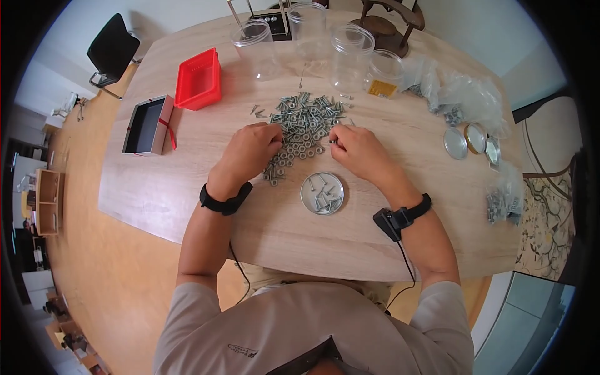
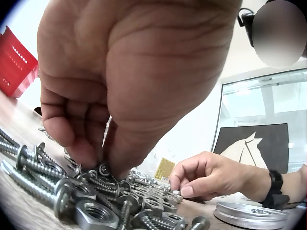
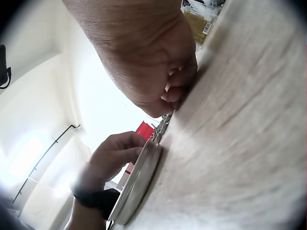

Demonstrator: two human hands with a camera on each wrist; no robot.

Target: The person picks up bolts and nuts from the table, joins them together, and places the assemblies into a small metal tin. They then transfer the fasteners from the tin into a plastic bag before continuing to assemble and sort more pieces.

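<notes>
A heap of silvery screws and hex nuts point(image 1: 303, 119) lies between the two hands. My left hand point(image 1: 253, 150) reaches into its left side from above. In the left wrist view, thumb and fingertips close together on a screw point(image 2: 103, 169) among the others. My right hand point(image 1: 362, 150) is at the heap's right edge with fingers curled, its side low over the table in the right wrist view. A small dark metal piece point(image 1: 334, 142) shows at its fingertips; I cannot tell whether it is a screw or a nut. Nearer the body, a round metal lid point(image 1: 304, 203) holds several screws.
A red plastic basket point(image 1: 199, 80) and an open box point(image 1: 150, 128) stand at the left. Clear plastic jars point(image 1: 256, 53) line the back. Bags of hardware point(image 1: 475, 103) and round lids point(image 1: 455, 144) lie at the right. Cables run from both wrist straps.
</notes>
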